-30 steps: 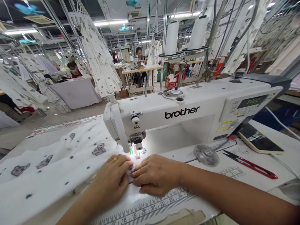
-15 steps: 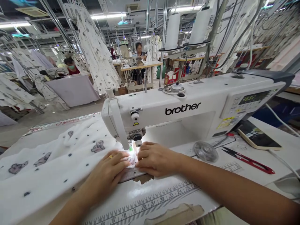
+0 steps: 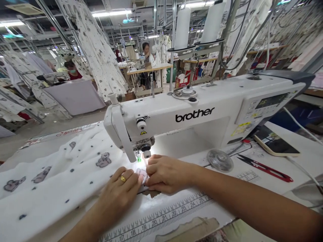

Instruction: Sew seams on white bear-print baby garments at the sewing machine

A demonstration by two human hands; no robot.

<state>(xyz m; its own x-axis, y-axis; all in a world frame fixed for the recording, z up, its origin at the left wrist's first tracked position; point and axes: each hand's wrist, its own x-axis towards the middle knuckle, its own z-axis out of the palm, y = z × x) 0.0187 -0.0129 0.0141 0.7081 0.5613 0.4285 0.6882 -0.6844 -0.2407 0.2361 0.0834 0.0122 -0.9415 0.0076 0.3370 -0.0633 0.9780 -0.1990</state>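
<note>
left grip (image 3: 121, 190), right grip (image 3: 165, 173), both pinched, touching

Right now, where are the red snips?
In the head view, the red snips lie at the right of the table, between the clear disc and the phone.

The right hand (image 3: 166, 173) and left hand (image 3: 121, 190) cover most of the small fabric piece (image 3: 141, 174), perhaps folded; the display (image 3: 271, 101) has unreadable digits.

White fabric (image 3: 63, 174) with grey bear prints lies spread, rumpled.
</note>
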